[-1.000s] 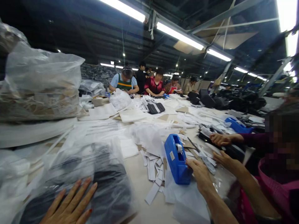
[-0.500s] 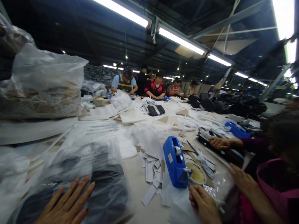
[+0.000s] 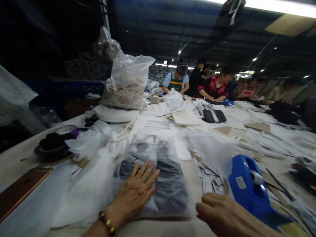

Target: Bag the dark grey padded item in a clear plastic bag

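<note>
A dark, flat folded article in a clear plastic bag [image 3: 170,187] lies on the table in front of me. My left hand [image 3: 135,184] rests flat on the bag with its fingers spread; a beaded bracelet is on the wrist. To the right of the bag, just above the tabletop, is my right hand [image 3: 219,209], fingers curled together. Whatever those fingers pinch, if anything, is hidden. Beside that hand stands a blue tape dispenser [image 3: 247,194] with a roll in it, partly covered by my forearm.
White paper strips [image 3: 207,179] lie left of the dispenser. A phone [image 3: 22,187] and a black round object [image 3: 53,149] are on the left. Farther back stand a stuffed plastic sack [image 3: 128,82] and a black pouch [image 3: 214,116]. Several people work across the table.
My view has turned left, bringing the phone into sight. My right hand has moved from the dispenser's front end leftward toward the bagged article. My left hand stays flat on the bag.
</note>
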Motion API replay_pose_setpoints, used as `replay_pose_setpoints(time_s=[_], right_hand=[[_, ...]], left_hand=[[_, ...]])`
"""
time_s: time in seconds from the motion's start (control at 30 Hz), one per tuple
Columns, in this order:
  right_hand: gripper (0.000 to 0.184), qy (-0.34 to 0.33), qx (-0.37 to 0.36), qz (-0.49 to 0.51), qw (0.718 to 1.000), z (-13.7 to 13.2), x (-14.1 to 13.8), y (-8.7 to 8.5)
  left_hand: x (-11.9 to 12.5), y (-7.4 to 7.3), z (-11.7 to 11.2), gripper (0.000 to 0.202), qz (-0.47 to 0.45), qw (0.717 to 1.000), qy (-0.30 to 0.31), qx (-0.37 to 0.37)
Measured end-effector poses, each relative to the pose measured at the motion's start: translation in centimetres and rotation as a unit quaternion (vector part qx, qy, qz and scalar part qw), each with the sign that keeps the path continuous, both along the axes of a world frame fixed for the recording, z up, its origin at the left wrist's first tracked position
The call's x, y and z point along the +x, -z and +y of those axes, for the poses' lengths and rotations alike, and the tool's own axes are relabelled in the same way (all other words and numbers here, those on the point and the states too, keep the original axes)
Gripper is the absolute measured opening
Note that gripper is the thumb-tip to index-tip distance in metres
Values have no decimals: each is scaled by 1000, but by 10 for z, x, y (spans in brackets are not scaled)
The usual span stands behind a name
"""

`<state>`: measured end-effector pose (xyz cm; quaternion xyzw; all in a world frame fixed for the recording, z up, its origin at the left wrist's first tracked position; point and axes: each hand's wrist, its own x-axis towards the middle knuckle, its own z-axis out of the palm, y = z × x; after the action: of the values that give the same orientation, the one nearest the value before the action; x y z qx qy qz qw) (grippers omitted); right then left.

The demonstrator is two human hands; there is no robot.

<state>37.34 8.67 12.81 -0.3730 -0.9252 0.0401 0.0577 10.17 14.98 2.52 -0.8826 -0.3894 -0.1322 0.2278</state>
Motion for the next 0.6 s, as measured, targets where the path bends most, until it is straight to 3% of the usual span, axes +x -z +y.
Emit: replay_pose_setpoints(time_s=[0.07,0.13,0.23,0.3,0.4,0.47,0.53,0.6], right_hand=[[22,-15,-53,-17,998,41,-33,-7],[18,31,-116,-11,993,81,-51,-1],[16,92,-163,-11,982,127,-57,12],[24,140,-152,-14,978,142,-51,16],[33,242,-75,-16,967,135,-39,17],[21,271,5,7,963,111,-36,25],[19,204,116,53,971,80,-40,43],[35,55,215,48,974,53,-46,69]], left_hand=[[1,2,-1,56,-12,1000,2,-21],[1,3,-1,57,-23,999,5,-34],[1,5,-1,58,-33,999,7,-37],[1,5,-1,58,-28,999,4,-34],[0,7,-1,59,-22,999,-1,-36],[1,9,-1,59,-22,999,0,-34],[3,9,0,58,-23,999,-2,-28],[4,6,0,56,-23,1000,4,-15]])
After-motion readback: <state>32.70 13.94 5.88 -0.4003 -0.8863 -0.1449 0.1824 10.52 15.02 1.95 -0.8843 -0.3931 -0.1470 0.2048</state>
